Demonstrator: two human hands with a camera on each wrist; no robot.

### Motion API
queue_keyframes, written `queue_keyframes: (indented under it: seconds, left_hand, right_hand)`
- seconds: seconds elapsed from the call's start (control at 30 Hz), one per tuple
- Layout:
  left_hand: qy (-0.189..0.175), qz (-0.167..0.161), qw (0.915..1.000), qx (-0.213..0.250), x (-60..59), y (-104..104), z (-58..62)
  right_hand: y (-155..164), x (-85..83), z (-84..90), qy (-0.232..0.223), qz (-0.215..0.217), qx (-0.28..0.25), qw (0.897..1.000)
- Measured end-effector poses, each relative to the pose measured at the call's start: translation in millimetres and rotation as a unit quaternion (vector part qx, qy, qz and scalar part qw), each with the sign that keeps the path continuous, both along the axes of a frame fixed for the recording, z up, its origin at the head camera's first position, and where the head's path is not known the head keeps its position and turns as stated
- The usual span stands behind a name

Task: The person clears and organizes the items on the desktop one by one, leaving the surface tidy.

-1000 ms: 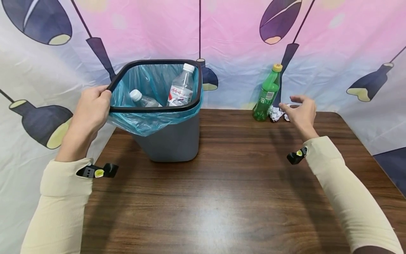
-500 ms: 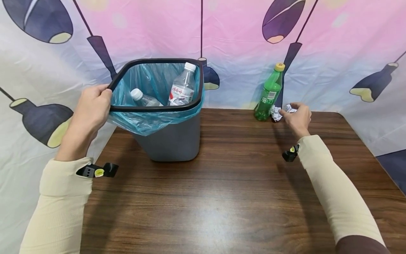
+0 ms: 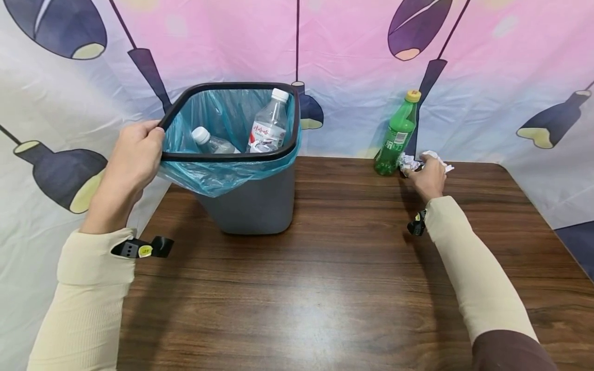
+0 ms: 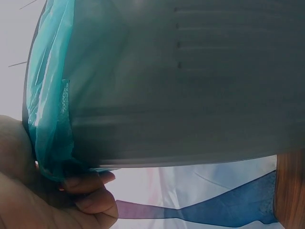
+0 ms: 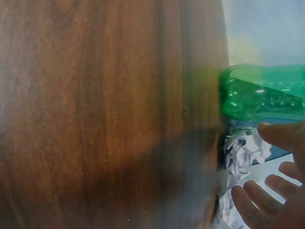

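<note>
At the bin's [image 3: 252, 206] left side, the left hand [image 3: 136, 157] is clamped on the rim and blue bag [image 3: 215, 178]. Well apart from it, over the table's [image 3: 301, 278] far edge, the right hand [image 3: 428, 178] has thumb and fingers apart at two paper balls, one [image 5: 245, 151] near the green bottle [image 3: 396, 136], the other [image 3: 436, 155] partly hidden behind the hand. Inside the bin are two white-capped clear bottles, one [image 3: 269, 126] leaning, one [image 3: 218, 145] lower. Beyond hangs a printed cloth [image 3: 352, 67].

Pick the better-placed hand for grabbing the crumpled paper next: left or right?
Right, I'd judge. The right hand is right at the crumpled paper, near the green bottle. The left hand grips the black bin rim, well away from the paper.
</note>
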State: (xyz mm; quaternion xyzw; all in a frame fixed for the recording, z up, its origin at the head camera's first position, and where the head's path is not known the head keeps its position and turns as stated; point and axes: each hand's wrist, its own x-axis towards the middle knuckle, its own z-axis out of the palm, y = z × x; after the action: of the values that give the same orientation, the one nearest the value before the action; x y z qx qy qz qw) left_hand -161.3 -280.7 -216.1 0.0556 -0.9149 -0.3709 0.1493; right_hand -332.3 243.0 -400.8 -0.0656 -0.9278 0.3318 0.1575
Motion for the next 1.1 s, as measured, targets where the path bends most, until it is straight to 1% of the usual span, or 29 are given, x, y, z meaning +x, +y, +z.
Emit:
queue_keyframes:
  seconds: [0.1, 0.27, 0.4, 0.57, 0.8, 1.1]
  left_hand:
    - [-0.001, 0.001, 1.0, 0.003, 0.3, 0.1, 0.3]
    - [-0.001, 0.0, 1.0, 0.004, -0.3, 1.1, 0.8]
    - [-0.001, 0.0, 1.0, 0.002, 0.0, 0.4, 0.8]
    - [0.004, 0.0, 1.0, 0.005, -0.1, -0.2, 0.2]
    - [0.004, 0.0, 1.0, 0.007, -0.8, 0.0, -0.1]
    - [0.002, 0.004, 1.0, 0.003, -0.3, 0.4, 0.5]
  right_hand:
    - [-1.0, -2.9, -4.2, -0.015, 0.004, 0.004, 1.0]
    - [-3.1, -4.5, -4.8, -0.028, 0.008, 0.004, 1.0]
    - [-6.7, -8.2, -5.2, -0.039, 0.004, 0.008, 0.999]
    - [-9.2, -13.1, -6.8, -0.043, -0.003, 0.021, 0.999]
    - [-7.2, -13.3, -7.5, -0.06, -0.01, 0.024, 0.998]
    - [-9.4, -12.1, -10.3, -0.051, -0.025, 0.007, 0.998]
